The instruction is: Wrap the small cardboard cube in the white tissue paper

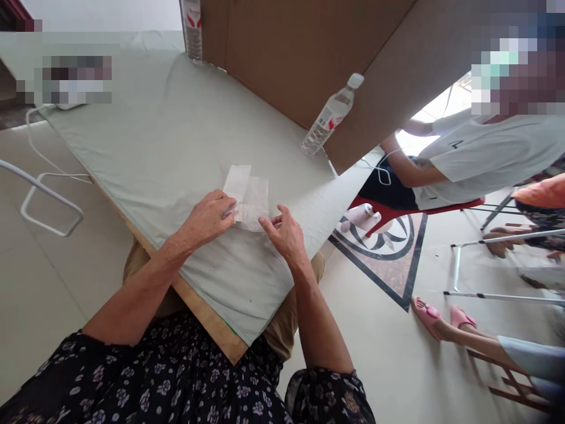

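My left hand (210, 217) is closed at the left edge of a small translucent plastic bag (258, 197), its fingertips at a crumpled part of it. A greyish patch shows by the fingertips, too small to make out. A white paper strip (239, 181) lies partly against the bag, just beyond that hand. My right hand (286, 235) is at the bag's right lower edge, thumb and fingers apart and nothing in its grip. Whether its thumb touches the plastic I cannot tell. Bag and strip are over a pale cloth (176, 135) on the table.
A tall cardboard panel (304, 53) stands along the far right side. By it stand a water bottle (331, 116) and another bottle (193, 32). A white cable (53, 174) hangs off the left edge. A person in a white shirt (489, 159) sits at the right.
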